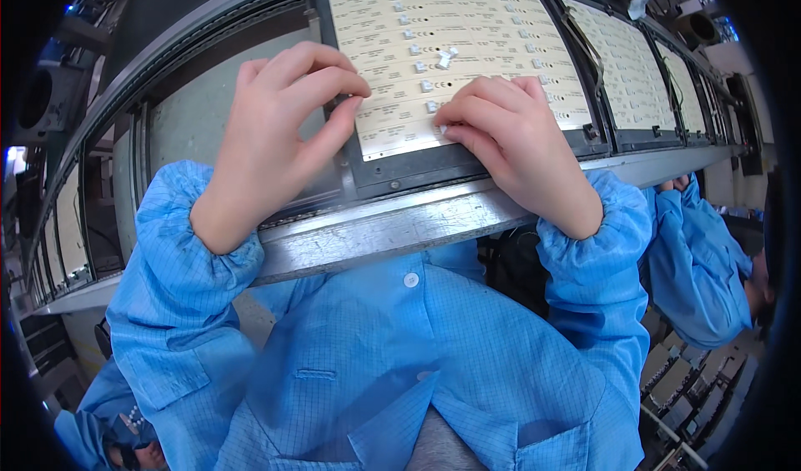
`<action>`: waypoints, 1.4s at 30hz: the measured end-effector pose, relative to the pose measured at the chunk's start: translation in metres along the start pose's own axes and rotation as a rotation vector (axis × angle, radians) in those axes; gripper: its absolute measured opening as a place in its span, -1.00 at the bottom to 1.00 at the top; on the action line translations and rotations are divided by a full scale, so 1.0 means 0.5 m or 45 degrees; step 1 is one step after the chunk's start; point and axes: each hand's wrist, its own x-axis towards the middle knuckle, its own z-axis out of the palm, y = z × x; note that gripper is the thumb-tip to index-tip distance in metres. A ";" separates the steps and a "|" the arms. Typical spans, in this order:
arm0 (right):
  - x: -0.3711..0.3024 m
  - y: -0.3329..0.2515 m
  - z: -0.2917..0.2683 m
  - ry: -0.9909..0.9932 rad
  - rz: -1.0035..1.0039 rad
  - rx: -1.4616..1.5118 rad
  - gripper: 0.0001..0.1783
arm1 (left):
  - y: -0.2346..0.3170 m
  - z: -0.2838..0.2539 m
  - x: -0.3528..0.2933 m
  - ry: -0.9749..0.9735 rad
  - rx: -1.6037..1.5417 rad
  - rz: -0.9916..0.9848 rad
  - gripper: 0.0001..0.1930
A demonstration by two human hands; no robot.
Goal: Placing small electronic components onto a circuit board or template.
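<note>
A cream-coloured circuit board panel (392, 137), divided into long printed strips, lies in a dark carrier frame (417, 169) before me. Small white connectors (415, 50) sit in rows along its strips. A few loose white pieces (447, 57) lie in a little heap near its middle. My right hand (509, 133) is over the panel's near edge, thumb and fingers pinched on a small white connector (443, 129). At the panel's left edge is my left hand (288, 108), its thumb and index tips pressed close together. Whatever might be between them is too small to make out.
A metal rail (392, 233) runs along the near side of the line. More panels in frames (622, 66) stand to the right. At the right edge a person in a blue sleeve (701, 254) works; another person's hand (150, 454) shows at lower left.
</note>
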 end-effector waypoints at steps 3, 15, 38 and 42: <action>0.005 -0.002 -0.002 0.001 0.046 0.004 -0.87 | 0.004 -0.015 0.003 0.063 0.015 0.056 -0.86; 0.011 -0.024 0.006 0.024 0.109 -0.101 -0.87 | -0.004 -0.016 -0.037 0.168 0.139 0.179 -0.78; -0.073 -0.061 -0.011 0.540 0.284 -0.191 -0.92 | -0.951 -0.169 -0.417 -0.199 0.864 -0.350 -0.59; -0.115 -0.075 -0.020 0.586 0.376 -0.288 -0.88 | -1.005 -0.176 -0.379 -0.256 0.895 -0.321 -0.58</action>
